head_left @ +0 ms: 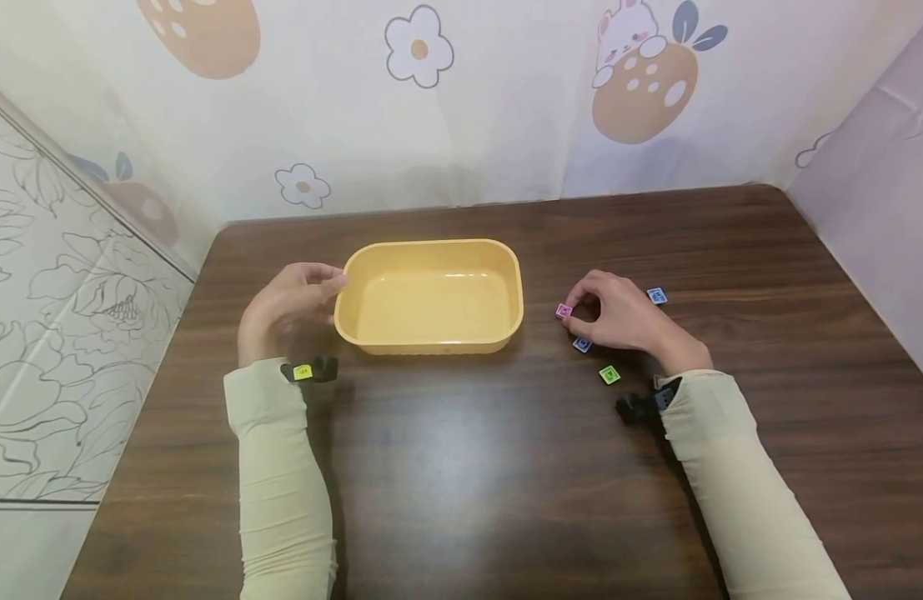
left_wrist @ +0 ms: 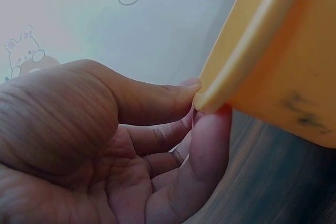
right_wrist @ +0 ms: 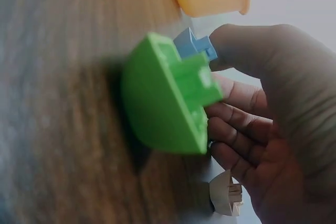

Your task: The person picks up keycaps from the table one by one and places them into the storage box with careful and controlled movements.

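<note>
A yellow rectangular basin (head_left: pixel 431 343) sits on the table, its near side facing me. My left hand (head_left: pixel 294 296) pinches its left rim between thumb and fingers, as the left wrist view shows with the yellow rim (left_wrist: pixel 252 40) up close. To the basin's right, my right hand (head_left: pixel 619 312) pinches a small pink keycap (head_left: pixel 564 310) between thumb and forefinger. Under that hand lies a blue keycap (head_left: pixel 582 344), and nearer me a green keycap (head_left: pixel 609 375), whose stem shows in the right wrist view. The pink one is hidden there.
Another light blue keycap (head_left: pixel 657 296) lies beyond the right hand's knuckles. A dark brown wooden table (head_left: pixel 446 467) runs up to a patterned wall covering (head_left: pixel 461 125). On the left stands a floral panel (head_left: pixel 56 333).
</note>
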`<act>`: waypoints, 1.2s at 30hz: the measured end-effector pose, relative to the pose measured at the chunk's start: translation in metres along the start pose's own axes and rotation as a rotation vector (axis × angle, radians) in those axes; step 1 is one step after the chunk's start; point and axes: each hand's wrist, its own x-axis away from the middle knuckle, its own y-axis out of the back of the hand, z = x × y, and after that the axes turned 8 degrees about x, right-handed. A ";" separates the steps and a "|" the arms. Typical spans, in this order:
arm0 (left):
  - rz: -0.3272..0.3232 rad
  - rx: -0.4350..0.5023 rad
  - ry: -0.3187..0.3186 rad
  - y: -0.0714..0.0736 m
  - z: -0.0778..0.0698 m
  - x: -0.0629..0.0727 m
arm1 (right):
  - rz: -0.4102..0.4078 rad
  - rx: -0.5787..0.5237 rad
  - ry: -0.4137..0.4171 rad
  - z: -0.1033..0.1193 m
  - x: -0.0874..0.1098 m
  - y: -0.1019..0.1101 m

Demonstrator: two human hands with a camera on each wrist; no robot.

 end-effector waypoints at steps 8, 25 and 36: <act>0.009 -0.020 0.008 0.000 0.002 0.000 | -0.031 -0.040 -0.027 -0.008 0.002 -0.005; 0.012 0.042 0.035 0.000 0.001 0.002 | -0.043 -0.062 -0.033 -0.012 -0.001 -0.007; 0.014 0.015 0.049 0.001 0.000 0.005 | -0.033 -0.051 -0.032 -0.009 0.000 -0.005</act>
